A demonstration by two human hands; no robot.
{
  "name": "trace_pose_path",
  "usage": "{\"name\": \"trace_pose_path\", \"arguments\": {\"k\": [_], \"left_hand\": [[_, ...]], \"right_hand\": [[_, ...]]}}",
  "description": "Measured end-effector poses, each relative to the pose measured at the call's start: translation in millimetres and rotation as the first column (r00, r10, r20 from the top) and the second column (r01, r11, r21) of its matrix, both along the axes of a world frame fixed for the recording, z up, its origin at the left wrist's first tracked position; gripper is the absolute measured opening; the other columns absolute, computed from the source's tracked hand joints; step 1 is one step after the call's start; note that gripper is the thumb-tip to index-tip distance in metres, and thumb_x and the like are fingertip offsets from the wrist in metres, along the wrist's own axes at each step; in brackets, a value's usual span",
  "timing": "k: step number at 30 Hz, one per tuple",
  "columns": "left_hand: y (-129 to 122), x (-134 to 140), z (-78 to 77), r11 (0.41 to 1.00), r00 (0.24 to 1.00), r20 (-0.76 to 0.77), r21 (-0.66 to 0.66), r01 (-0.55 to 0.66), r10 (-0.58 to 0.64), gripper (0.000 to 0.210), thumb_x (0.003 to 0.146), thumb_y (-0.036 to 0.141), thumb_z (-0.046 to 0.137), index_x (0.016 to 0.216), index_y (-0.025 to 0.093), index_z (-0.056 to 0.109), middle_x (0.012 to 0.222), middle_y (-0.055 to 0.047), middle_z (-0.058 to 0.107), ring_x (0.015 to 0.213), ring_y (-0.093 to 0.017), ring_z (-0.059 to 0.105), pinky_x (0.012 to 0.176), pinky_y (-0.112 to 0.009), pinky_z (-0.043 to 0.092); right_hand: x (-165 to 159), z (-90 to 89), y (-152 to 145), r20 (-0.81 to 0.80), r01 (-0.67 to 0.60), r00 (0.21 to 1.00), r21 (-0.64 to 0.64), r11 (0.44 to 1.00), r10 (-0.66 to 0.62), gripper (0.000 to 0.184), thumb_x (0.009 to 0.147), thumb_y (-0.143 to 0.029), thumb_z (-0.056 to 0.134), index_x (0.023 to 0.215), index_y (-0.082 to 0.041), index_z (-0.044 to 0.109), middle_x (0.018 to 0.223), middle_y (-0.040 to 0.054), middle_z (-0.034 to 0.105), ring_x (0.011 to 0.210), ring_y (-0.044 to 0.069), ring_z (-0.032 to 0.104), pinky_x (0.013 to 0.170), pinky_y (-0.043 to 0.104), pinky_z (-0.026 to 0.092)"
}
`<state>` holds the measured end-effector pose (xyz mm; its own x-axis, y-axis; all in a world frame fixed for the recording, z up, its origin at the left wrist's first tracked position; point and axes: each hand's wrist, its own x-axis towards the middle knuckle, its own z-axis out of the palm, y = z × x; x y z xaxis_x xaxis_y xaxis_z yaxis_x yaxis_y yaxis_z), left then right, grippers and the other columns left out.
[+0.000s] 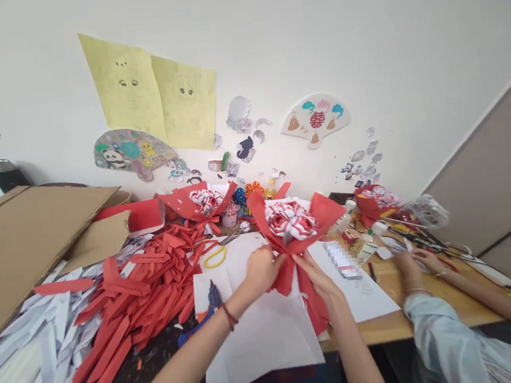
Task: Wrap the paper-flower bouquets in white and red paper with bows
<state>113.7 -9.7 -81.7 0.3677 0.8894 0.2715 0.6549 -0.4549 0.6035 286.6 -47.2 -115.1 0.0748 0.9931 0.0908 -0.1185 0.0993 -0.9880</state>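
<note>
A paper flower bouquet [291, 219] with red-and-white blooms and a red paper wrap stands upright between my hands, above white sheets. My left hand [262, 269] is closed on the left side of its gathered neck. From the right, my right hand [315, 275] grips the same neck, with its fingers along the red paper. Some of the fingertips are hidden by the wrap. Below my left forearm lies a blue glue gun [211, 303] on white paper [261, 337]. Yellow-handled scissors [215, 256] rest just left of the bouquet.
Folded red strips [147, 288] and white strips [47, 341] are heaped at left beside cardboard [31, 233]. Another bouquet [206, 201] stands behind. A phone [342, 260] lies at right on paper. A co-worker's hands [416, 263] work at the far right, near a bouquet [377, 200].
</note>
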Motion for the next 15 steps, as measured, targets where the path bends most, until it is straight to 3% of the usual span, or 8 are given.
{"name": "trace_pose_path", "arguments": {"k": [4, 7, 12, 15], "left_hand": [[-4.1, 42.8, 1.3, 0.999, 0.999, -0.023, 0.003, 0.033, -0.033, 0.028, 0.089, 0.037, 0.054, 0.098, 0.013, 0.064, 0.101, -0.015, 0.072, 0.092, -0.027, 0.069, 0.078, -0.034, 0.051], [13.2, 57.6, 8.2, 0.998, 0.998, -0.029, 0.0, 0.063, -0.062, 0.03, 0.09, 0.037, 0.052, 0.102, 0.012, 0.062, 0.1, -0.015, 0.072, 0.094, -0.027, 0.069, 0.08, -0.035, 0.051], [79.8, 45.9, 22.4, 0.999, 0.999, -0.026, -0.016, 0.036, -0.037, 0.032, 0.092, 0.038, 0.051, 0.112, 0.014, 0.057, 0.106, -0.014, 0.071, 0.101, -0.026, 0.068, 0.084, -0.033, 0.05], [130.1, 27.3, 22.9, 0.997, 0.998, -0.045, -0.055, -0.048, 0.046, 0.036, 0.092, 0.041, 0.053, 0.112, 0.011, 0.058, 0.104, -0.017, 0.07, 0.1, -0.029, 0.067, 0.084, -0.037, 0.051]], "right_hand": [[37.2, -3.2, -7.5, 0.09, 0.12, 0.989, -0.065, 0.991, -0.114, 0.078, 0.079, -0.044, 0.073, 0.146, -0.034, 0.034, 0.144, -0.0001, 0.051, 0.141, 0.023, 0.039, 0.12, 0.043, 0.03], [48.7, 6.8, 8.4, 0.124, 0.132, 0.984, -0.047, 0.99, -0.125, 0.076, 0.079, -0.043, 0.075, 0.144, -0.034, 0.037, 0.143, 0.0009, 0.052, 0.137, 0.024, 0.044, 0.117, 0.044, 0.034], [37.1, 29.6, 80.3, 0.158, -0.014, 0.987, 0.061, 0.998, 0.004, 0.06, 0.082, -0.041, 0.072, 0.136, -0.03, 0.048, 0.135, 0.0017, 0.059, 0.133, 0.022, 0.048, 0.117, 0.043, 0.033], [18.5, 32.6, 137.2, 0.157, -0.099, 0.984, 0.11, 0.989, 0.081, 0.062, 0.079, -0.039, 0.073, 0.135, -0.028, 0.048, 0.129, 0.0019, 0.063, 0.129, 0.021, 0.052, 0.118, 0.045, 0.031]]}}
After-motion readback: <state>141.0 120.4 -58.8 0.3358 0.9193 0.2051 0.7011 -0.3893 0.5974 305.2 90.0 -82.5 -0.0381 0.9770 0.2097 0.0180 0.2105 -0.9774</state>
